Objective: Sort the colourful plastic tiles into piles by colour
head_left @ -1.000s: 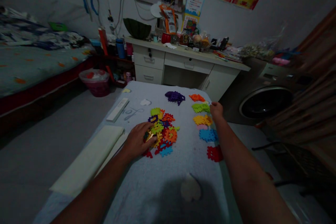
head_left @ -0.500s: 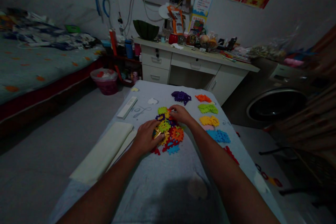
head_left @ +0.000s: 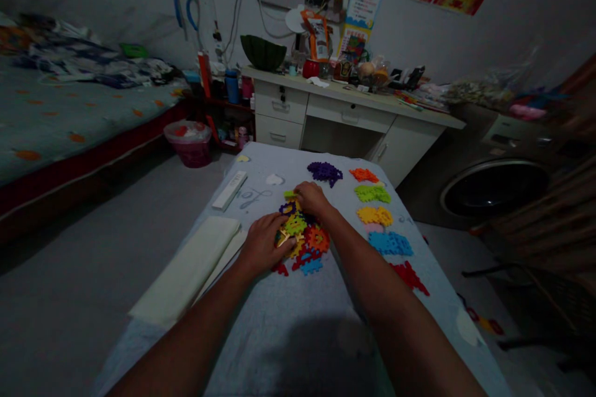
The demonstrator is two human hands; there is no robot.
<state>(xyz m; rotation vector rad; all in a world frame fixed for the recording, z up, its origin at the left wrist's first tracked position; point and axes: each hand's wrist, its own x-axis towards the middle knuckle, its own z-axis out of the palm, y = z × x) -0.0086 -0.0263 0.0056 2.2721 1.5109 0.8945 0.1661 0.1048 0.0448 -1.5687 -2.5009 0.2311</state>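
Note:
A mixed pile of plastic gear-shaped pieces [head_left: 295,224] lies mid-table between my hands. Fingers and thumb spread, my left hand [head_left: 266,242] rests against the pile's left side by a yellow gear piece [head_left: 295,245]. At the far edge, my right hand [head_left: 311,197] has its fingers curled around the end of a lime green gear piece [head_left: 289,194], which looks tilted; the fingertips are partly hidden. Orange [head_left: 318,239] and blue gear pieces [head_left: 311,266] show at the pile's near right.
Sorted groups sit beyond and to the right: purple pieces [head_left: 325,172], orange pieces [head_left: 364,175], lime pieces [head_left: 372,193], yellow pieces [head_left: 375,216], blue pieces [head_left: 390,243], red pieces [head_left: 408,277]. On the left lie a white box [head_left: 230,190] and a folded cream cloth [head_left: 189,270].
My right hand has moved slightly toward the pile's far edge and closed at the lime piece, which now looks tilted. The left hand stays by the pile. The view has shifted slightly.

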